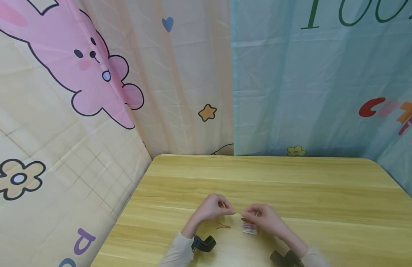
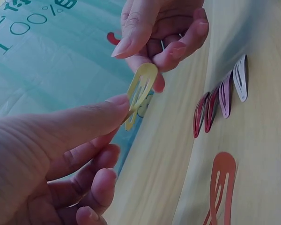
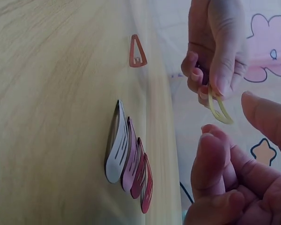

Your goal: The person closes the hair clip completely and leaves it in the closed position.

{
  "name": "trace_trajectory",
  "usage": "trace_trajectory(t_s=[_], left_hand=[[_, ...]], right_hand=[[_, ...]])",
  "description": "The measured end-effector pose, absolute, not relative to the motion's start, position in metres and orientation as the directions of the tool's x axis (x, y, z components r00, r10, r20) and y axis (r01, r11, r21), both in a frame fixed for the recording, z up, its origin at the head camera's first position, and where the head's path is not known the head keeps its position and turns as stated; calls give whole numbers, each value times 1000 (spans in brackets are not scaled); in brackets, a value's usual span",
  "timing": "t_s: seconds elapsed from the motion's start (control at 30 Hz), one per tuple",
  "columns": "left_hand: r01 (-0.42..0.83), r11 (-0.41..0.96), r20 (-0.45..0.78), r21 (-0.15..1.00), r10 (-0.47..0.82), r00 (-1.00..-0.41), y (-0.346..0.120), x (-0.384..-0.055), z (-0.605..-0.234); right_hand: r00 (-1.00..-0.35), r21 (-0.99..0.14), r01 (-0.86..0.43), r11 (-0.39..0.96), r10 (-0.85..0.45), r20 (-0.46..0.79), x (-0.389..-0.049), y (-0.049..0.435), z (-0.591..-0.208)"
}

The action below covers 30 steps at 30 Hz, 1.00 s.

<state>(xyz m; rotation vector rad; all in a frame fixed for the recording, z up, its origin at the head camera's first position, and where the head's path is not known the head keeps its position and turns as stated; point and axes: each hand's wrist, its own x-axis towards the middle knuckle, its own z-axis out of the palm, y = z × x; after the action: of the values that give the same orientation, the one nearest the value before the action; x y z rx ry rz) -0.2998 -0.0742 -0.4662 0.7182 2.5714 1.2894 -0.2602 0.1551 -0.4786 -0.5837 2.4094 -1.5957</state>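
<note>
My left hand [image 1: 214, 207] pinches a yellow snap hair clip [image 2: 148, 75] by one end between thumb and fingers, held up above the table. Facing it, my right hand [image 1: 266, 218] is close to the clip's rounded end; in the right wrist view its thumb and fingers stand apart with nothing between them. Below the hands, a row of clips lies on the table: a white clip [image 2: 242, 79], a purple clip [image 2: 225, 93] and two red clips, one [image 2: 210, 112] beside the other [image 2: 199, 117]. An orange clip [image 2: 224, 161] lies apart, nearer my left hand, and looks bent open.
The wooden table [image 1: 276, 178] extends beyond both hands to its far edge. Behind it hang a pale blue curtain [image 1: 292, 92] and a cream curtain [image 1: 192, 74] with printed figures. Each wrist wears a dark camera mount, such as the left mount [image 1: 204, 243].
</note>
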Motion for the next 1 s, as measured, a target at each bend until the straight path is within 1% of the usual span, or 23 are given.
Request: trace_trajectory(t_s=[0.23,0.4,0.6,0.8,1.0], left_hand=[[337,506,86,794,455,-886,-68,-297,-463],[332,512,95,792,434,-896,-66,-296,-463],[332,497,102,802,434,-895,-64,-295,-462],[323,468,100,822,441,-892,-63,-296,-461],[312,448,78,838,467,-881,-61,-297,-461]], right_hand=[[-900,-899,-262,352,-426,95,-261,153,-480],[-904,-902,-264,342,-414,108,-262,154,-480],[-917,-923,-229,311,-387,97,-263,155,-479],[-919,-968,-168,186,-385,85,-264,156,-478],[-935,-962,-166,216,-345,84,-264,157,-475]])
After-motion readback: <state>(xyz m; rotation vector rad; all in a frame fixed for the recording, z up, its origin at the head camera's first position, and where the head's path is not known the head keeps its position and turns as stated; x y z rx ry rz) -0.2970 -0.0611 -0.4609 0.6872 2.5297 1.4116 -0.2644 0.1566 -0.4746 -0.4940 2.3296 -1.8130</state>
